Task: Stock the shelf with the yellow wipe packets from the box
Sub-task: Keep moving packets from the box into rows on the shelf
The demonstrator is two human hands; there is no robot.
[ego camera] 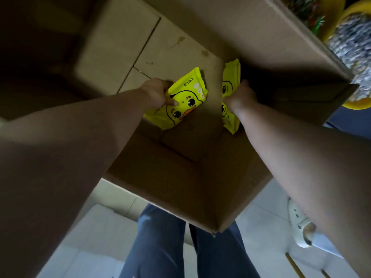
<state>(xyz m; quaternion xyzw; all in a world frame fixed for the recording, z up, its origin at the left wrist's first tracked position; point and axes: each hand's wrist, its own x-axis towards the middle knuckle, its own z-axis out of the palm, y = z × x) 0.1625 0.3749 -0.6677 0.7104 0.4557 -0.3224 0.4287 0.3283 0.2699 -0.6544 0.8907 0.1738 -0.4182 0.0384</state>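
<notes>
deep in the cardboard box, the left hand is pinching a yellow wipe packet and the right hand is gripping upright packets; a loose pinch is likely risking a dropped packet during lifting.

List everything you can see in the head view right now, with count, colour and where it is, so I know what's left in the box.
cardboard box: one, brown, open, centre of view, both arms reaching into it
yellow wipe packets: two visible, yellow with a duck face, deep inside the box; one lies face up at the left, one stands on edge at the right
floor: pale tiles, below the box
shoe: one, white, on the floor at lower right
round yellow bins: at least two, top right beyond the box, with speckled contents
legs: blue trousers, bottom centre
left hand: grips the face-up packet
right hand: grips the on-edge packet
</notes>
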